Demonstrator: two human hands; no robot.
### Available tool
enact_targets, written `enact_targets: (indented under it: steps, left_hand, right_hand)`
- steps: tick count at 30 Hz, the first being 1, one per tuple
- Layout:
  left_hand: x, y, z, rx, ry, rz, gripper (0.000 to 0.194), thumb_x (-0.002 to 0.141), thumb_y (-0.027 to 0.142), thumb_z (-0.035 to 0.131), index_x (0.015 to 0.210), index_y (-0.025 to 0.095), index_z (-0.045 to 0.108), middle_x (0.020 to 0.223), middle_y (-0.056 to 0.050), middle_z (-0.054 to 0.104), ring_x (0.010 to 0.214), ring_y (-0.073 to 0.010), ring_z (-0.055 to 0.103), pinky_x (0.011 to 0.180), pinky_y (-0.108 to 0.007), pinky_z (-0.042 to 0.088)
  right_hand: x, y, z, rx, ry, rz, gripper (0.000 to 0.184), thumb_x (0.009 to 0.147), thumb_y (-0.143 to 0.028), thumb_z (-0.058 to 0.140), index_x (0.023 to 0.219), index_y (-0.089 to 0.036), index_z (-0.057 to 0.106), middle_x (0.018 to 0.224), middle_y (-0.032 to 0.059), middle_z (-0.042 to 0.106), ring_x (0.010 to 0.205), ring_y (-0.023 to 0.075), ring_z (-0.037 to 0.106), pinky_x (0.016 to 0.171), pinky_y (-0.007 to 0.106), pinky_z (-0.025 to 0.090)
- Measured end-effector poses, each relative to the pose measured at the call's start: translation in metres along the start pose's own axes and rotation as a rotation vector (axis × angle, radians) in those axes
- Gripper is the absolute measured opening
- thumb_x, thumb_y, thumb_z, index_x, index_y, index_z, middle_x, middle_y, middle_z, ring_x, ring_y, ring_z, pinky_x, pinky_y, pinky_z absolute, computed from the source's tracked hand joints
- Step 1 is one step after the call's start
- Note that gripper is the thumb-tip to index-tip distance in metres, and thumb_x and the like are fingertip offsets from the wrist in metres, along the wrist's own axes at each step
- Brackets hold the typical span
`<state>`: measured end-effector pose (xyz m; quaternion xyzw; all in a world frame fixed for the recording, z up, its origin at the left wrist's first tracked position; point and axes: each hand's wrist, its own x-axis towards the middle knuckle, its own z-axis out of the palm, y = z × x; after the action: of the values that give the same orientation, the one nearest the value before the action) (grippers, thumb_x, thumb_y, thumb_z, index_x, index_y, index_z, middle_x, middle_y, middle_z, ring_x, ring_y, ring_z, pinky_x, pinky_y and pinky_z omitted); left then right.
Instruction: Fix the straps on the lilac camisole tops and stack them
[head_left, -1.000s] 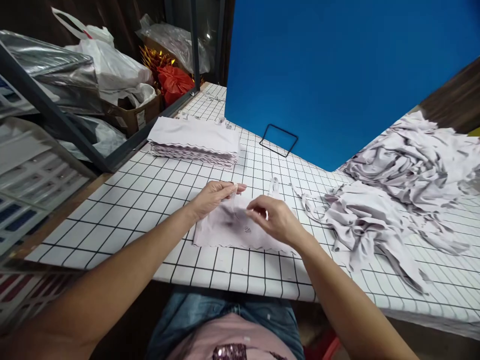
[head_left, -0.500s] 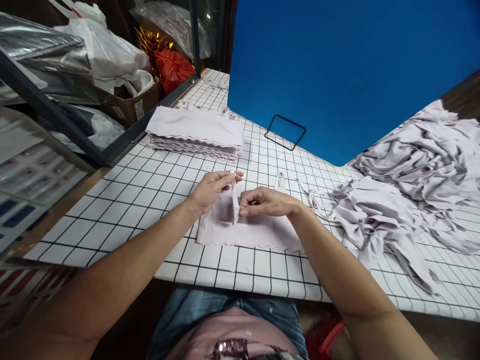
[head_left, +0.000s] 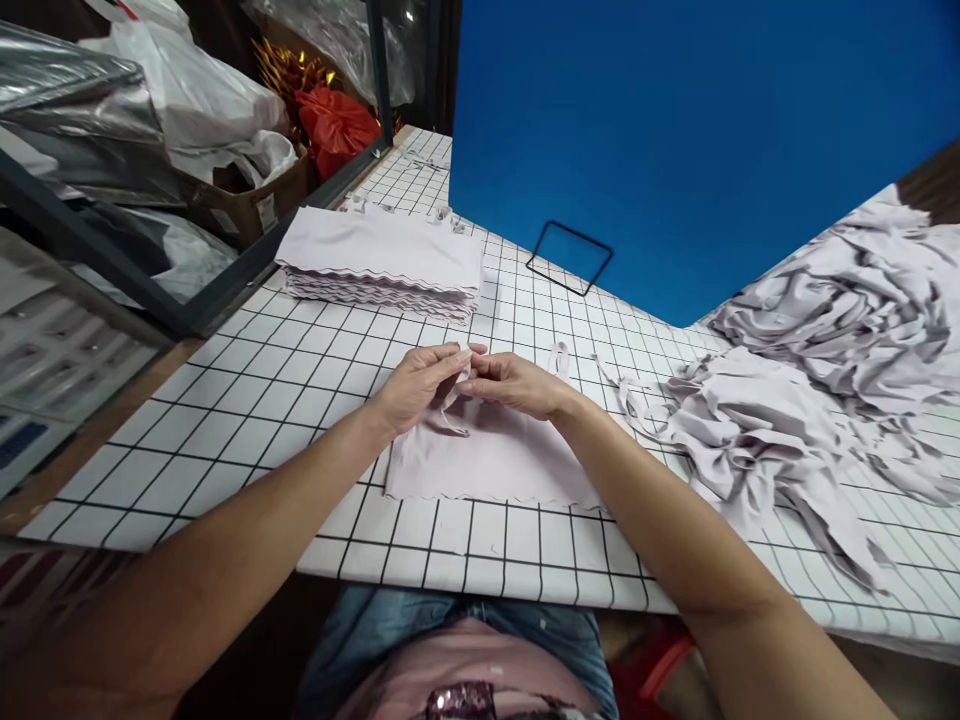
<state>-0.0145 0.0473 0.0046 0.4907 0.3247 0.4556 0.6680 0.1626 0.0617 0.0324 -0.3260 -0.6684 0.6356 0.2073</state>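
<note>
A pale lilac fabric piece (head_left: 495, 460) with a wavy lower edge lies flat on the grid-patterned table in front of me. My left hand (head_left: 424, 385) pinches the top of its narrow fabric strap (head_left: 450, 405) above the piece's left part. Close against it, my right hand (head_left: 517, 385) also has thumb and finger closed on the strap near its upper end. The strap's lower part hangs in a curve onto the fabric. A second strap loop (head_left: 559, 358) sticks up behind my right hand.
A neat stack of folded fabric pieces (head_left: 382, 260) stands at the back left. Crumpled fabric (head_left: 750, 430) and a larger heap (head_left: 847, 300) lie on the right. A thin black frame (head_left: 570, 258) sits before the blue panel (head_left: 675, 150). Shelving with bags (head_left: 202, 90) borders the left.
My right hand has moved up along the strap to meet my left hand. The strap, stretched upright before, now bends in a slack curve. The view has shifted slightly.
</note>
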Motion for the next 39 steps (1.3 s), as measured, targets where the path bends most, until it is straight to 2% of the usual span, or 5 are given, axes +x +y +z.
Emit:
enact_targets:
  steps: [7,13,25,34,39]
  left_hand:
    - [0.000,0.004,0.001,0.034,-0.014,0.025,0.025,0.083,0.039,0.067,0.081,0.016,0.075,0.078,-0.005,0.067,0.098,-0.0208,0.061,0.088,-0.033,0.047]
    - [0.000,0.006,-0.001,-0.035,0.065,-0.033,0.026,0.077,0.041,0.072,0.086,0.016,0.075,0.121,-0.011,0.065,0.109,-0.0246,0.058,0.087,-0.036,0.044]
    - [0.004,0.002,-0.005,-0.103,0.190,-0.026,0.023,0.073,0.038,0.076,0.081,0.017,0.075,0.118,-0.009,0.065,0.106,-0.0195,0.056,0.077,-0.027,0.041]
    - [0.004,0.004,-0.004,-0.002,0.123,-0.062,0.037,0.075,0.040,0.075,0.106,0.022,0.071,0.124,-0.006,0.059,0.099,-0.0183,0.062,0.076,-0.028,0.042]
    - [0.003,0.007,-0.004,-0.046,0.109,-0.096,0.046,0.078,0.038,0.072,0.122,0.028,0.062,0.123,-0.004,0.056,0.099,-0.0171,0.062,0.075,-0.027,0.042]
  right_hand:
    - [-0.002,0.003,-0.004,0.057,-0.111,-0.045,0.022,0.083,-0.036,0.068,0.092,-0.019,0.058,0.078,-0.0024,0.047,0.065,0.0085,0.041,0.054,0.022,0.036]
    - [-0.010,0.003,-0.012,0.060,-0.233,0.022,0.024,0.083,-0.036,0.069,0.082,-0.014,0.061,0.066,-0.0043,0.047,0.056,0.0059,0.038,0.050,0.020,0.032]
    - [-0.048,0.010,-0.027,-0.019,-0.318,0.156,0.026,0.085,-0.037,0.068,0.090,-0.012,0.069,0.066,-0.0033,0.051,0.057,0.0065,0.042,0.053,0.022,0.034]
    - [-0.032,0.013,-0.022,0.098,0.098,0.047,0.026,0.080,-0.041,0.072,0.073,-0.016,0.067,0.066,-0.0022,0.052,0.063,0.0084,0.045,0.056,0.022,0.033]
    - [-0.024,0.022,-0.019,0.192,0.131,0.047,0.027,0.073,-0.039,0.078,0.074,-0.015,0.066,0.068,-0.0015,0.056,0.061,0.0079,0.045,0.054,0.021,0.033]
